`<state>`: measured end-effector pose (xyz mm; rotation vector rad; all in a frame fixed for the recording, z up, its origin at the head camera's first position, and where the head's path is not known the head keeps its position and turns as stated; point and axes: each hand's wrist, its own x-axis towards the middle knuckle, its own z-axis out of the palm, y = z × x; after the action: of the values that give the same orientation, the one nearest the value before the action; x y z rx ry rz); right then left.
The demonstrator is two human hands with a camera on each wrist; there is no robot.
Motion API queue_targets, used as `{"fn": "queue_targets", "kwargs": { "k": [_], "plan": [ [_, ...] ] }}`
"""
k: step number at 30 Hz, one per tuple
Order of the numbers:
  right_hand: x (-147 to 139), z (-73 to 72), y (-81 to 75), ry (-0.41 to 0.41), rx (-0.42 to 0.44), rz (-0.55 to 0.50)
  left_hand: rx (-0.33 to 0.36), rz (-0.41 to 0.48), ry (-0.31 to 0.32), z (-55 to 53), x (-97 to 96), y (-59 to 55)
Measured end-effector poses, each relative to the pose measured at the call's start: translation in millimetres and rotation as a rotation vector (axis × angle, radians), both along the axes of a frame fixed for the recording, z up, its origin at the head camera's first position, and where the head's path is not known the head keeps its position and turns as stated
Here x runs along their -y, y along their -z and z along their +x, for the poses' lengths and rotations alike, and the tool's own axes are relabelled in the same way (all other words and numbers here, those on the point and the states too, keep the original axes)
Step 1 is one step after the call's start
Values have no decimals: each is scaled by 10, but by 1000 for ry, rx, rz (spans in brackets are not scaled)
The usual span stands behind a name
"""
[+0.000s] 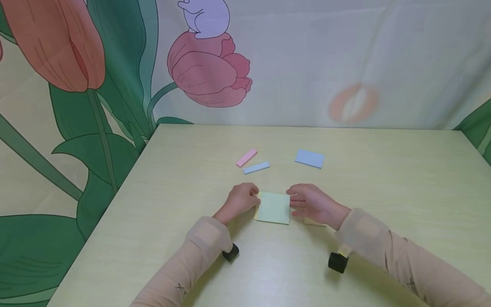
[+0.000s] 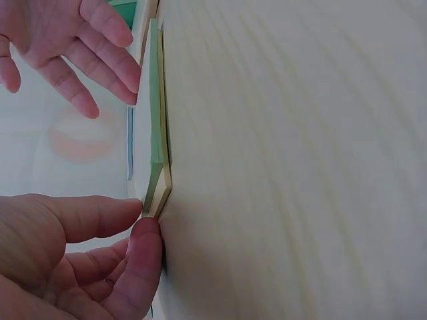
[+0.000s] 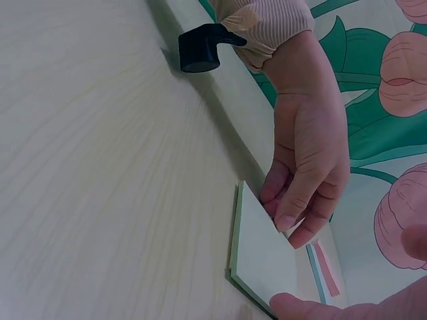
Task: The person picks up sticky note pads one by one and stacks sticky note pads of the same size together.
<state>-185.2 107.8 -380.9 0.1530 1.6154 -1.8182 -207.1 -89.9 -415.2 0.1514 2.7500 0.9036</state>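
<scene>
A pale green sticky note pad [image 1: 273,208] lies on top of a yellow sticky note pad [image 1: 256,213], whose edge shows along the left side. My left hand [image 1: 242,198] pinches the left edge of this stack; in the left wrist view, thumb [image 2: 110,217] and forefinger meet at its corner. At the stack's right edge is my right hand [image 1: 312,202], fingers extended and spread apart, with a fingertip [image 3: 288,305] right at the green pad's edge in the right wrist view. Another yellow pad [image 1: 315,223] lies partly hidden beneath the right hand.
Farther back on the table [image 1: 383,179] lie a narrow pink pad [image 1: 246,157], a narrow light blue pad [image 1: 256,167] and a wider blue pad [image 1: 310,158]. A cloth printed with flowers [image 1: 215,72] hangs behind the table's far edge.
</scene>
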Motion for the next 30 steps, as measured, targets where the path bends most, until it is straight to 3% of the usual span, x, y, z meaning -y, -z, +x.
{"fn": "queue_targets", "kwargs": {
  "k": [3, 9, 12, 18, 30],
  "plan": [
    [9, 4, 14, -11, -37, 25, -4, -3, 9, 7, -2, -10],
    [10, 60, 63, -55, -166, 260, 17, -26, 50, 90, 28, -51],
    [5, 99, 79, -99, -191, 318, 29, -32, 92, 162, 58, -68],
    [-3, 156, 89, -150, -194, 300, 22, -26, 164, 276, 89, -63],
    [19, 214, 105, -142, -206, 246, -33, -114, 208, 332, 67, -65]
  ]
}}
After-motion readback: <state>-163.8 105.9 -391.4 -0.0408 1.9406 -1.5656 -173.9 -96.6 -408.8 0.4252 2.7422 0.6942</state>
